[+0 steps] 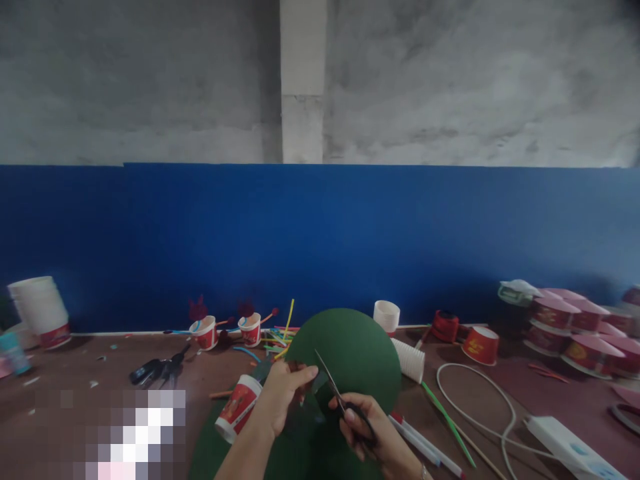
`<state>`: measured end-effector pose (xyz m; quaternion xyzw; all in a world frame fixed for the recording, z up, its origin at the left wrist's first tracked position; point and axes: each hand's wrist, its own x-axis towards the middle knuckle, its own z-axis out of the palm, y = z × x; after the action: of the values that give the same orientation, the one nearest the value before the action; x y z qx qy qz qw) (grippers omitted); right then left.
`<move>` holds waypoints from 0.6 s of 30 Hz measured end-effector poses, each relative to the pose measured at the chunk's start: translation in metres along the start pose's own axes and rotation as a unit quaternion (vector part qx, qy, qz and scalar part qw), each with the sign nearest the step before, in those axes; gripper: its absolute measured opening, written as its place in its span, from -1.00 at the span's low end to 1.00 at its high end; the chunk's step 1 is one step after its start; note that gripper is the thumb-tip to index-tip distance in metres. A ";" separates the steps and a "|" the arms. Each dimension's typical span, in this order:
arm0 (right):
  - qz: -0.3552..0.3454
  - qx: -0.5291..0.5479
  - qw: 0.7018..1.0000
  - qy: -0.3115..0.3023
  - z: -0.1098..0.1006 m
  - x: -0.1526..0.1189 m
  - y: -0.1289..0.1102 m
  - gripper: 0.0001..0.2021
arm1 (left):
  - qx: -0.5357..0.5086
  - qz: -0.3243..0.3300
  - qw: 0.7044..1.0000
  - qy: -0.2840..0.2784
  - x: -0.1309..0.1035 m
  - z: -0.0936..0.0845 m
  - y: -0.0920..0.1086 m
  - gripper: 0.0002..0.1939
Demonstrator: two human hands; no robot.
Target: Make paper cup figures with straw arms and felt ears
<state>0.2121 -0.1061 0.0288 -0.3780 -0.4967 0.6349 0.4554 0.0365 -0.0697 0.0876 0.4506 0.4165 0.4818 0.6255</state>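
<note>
My right hand (363,423) grips black-handled scissors (334,383), their blades pointing up and left. My left hand (287,390) is closed in a pinch just left of the blades, and whatever it holds is too small or dark to make out. Behind both hands rises a large round dark-green sheet (350,340), with more green surface below it. A red and white paper cup (240,408) lies tilted beside my left forearm.
Two small cups (204,333) with coloured stems stand along the wall. White pens (417,440), a green stick (450,425), a white cable (477,371) and a power strip (575,443) lie rightward. Stacked red and pink tubs (595,353) stand far right, white cups (40,307) far left.
</note>
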 end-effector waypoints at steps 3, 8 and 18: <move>-0.006 -0.008 1.000 0.006 0.000 0.004 0.004 -0.43 | 0.034 0.006 0.999 0.000 0.000 0.001 0.001 -0.68; -0.005 -0.024 1.000 0.017 0.003 0.008 0.008 -0.41 | 0.150 0.003 0.988 0.034 -0.002 0.000 0.006 -0.69; -0.004 -0.071 0.997 -0.037 -0.014 0.002 -0.020 -0.43 | 0.066 0.036 0.997 -0.009 0.000 0.006 0.008 -0.68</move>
<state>0.2284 -0.0984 0.0452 -0.3837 -0.5586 0.6099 0.4109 0.0402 -0.0697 0.0967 0.5100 0.4255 0.4715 0.5801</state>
